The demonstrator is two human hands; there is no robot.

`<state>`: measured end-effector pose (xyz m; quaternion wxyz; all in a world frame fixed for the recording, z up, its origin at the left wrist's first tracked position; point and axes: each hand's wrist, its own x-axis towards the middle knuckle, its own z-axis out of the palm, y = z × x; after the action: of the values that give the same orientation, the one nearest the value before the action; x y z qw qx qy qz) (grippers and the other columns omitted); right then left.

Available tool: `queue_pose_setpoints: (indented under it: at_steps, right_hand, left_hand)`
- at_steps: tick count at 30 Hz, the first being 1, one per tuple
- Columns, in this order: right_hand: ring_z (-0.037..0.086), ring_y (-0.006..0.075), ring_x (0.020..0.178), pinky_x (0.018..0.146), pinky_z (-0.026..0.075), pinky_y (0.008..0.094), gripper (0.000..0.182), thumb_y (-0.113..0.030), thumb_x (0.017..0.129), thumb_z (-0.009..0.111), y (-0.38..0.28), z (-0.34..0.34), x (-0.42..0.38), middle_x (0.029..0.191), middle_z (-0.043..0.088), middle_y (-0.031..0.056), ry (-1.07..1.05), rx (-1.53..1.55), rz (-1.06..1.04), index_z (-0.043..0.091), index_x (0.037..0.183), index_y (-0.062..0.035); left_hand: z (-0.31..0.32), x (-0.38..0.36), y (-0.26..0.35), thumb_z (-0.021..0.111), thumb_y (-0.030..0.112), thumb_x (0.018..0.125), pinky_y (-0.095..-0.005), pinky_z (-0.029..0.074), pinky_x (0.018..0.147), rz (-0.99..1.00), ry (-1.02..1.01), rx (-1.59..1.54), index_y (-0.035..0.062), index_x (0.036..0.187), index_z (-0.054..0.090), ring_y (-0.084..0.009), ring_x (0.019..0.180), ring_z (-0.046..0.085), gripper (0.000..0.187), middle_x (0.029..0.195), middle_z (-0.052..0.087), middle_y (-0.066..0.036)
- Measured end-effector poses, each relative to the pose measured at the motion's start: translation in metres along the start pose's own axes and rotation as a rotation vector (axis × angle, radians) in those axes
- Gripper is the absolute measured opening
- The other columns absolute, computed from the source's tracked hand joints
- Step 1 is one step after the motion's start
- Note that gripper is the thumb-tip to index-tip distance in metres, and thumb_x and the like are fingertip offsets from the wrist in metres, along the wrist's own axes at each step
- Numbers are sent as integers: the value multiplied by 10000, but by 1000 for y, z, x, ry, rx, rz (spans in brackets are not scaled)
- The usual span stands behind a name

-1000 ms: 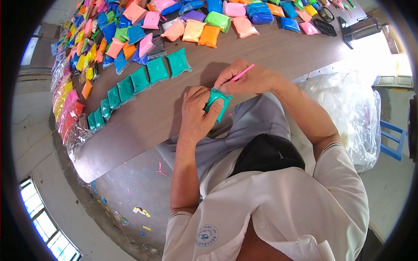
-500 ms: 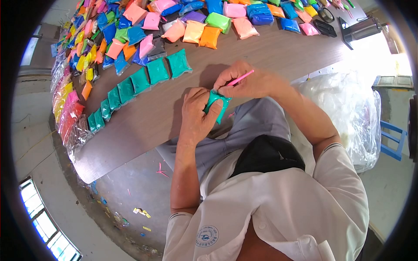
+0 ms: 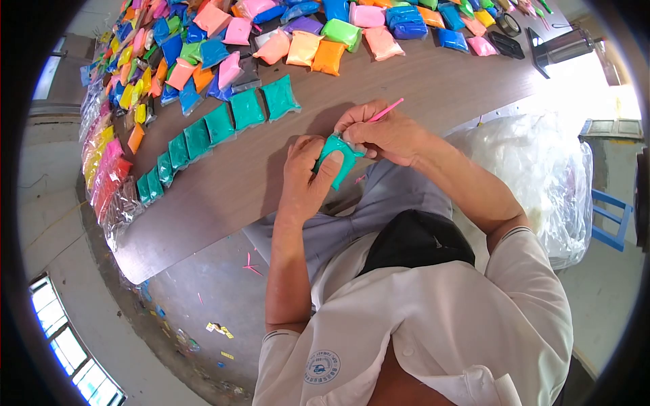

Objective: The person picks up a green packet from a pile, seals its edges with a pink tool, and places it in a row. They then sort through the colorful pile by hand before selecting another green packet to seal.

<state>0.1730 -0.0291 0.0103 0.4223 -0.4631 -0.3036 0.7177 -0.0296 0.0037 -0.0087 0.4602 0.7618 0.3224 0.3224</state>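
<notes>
My left hand [image 3: 306, 177] grips a small teal packet [image 3: 336, 160] at the near edge of the brown table [image 3: 433, 81], thumb laid across its front. My right hand [image 3: 380, 133] pinches the packet's top and holds a thin pink stick [image 3: 386, 109] that points up and to the right. Both hands meet over the table edge, just above my lap.
A curved row of teal packets [image 3: 217, 125] lies on the table to the left. Behind it, many packets in pink, orange, blue, green and yellow [image 3: 203, 47] cover the far side. A large clear plastic bag [image 3: 542, 176] stands at my right. Black devices [image 3: 552, 44] sit far right.
The pink stick has swung up and to the right in my right hand. The teal packet has shifted slightly right and tilted. My left hand keeps its grip.
</notes>
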Motion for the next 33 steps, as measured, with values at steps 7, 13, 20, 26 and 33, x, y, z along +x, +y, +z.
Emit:
queue_pose_setpoints:
  at_steps: [7, 13, 20, 26, 33]
  right_hand:
    - [470, 37, 525, 432, 321, 180, 156, -160, 884, 710, -7, 0, -6, 720, 598, -13, -44, -79, -20, 695, 951, -19]
    - [513, 51, 561, 462, 382, 200, 215, -207, 864, 701, -14, 1, -7, 735, 629, 6, 19, -292, -51, 720, 972, -23]
    - [525, 21, 594, 496, 412, 186, 175, -189, 901, 705, -12, -1, -2, 712, 620, -34, -11, -525, -234, 715, 933, -18]
    - [563, 64, 628, 520, 467, 221, 180, -192, 872, 693, -16, 2, -7, 722, 640, 10, -20, -400, -117, 721, 907, -17]
    - [590, 69, 674, 569, 507, 229, 171, -169, 851, 708, -19, 3, -12, 753, 664, 17, -24, -447, -78, 736, 924, -17]
  left_hand:
    - [-2, 3, -3, 624, 273, 915, -408, 422, 835, 48, -43, 45, 7, 825, 603, -324, 915, 558, 281, 898, 627, -153]
    - [-2, 4, 2, 615, 264, 917, -406, 421, 836, 65, -39, 53, 14, 835, 634, -316, 913, 559, 264, 860, 625, -144]
    - [-2, 4, 2, 616, 265, 914, -408, 415, 831, 67, -64, 91, 12, 824, 637, -317, 904, 547, 269, 833, 608, -140]
    - [-2, 3, 0, 623, 276, 912, -408, 413, 846, 59, -55, 80, -7, 806, 629, -325, 927, 551, 302, 852, 614, -156]
    - [-1, 4, 1, 603, 263, 934, -408, 413, 861, 68, -64, 103, -23, 818, 624, -316, 950, 559, 310, 889, 631, -152]
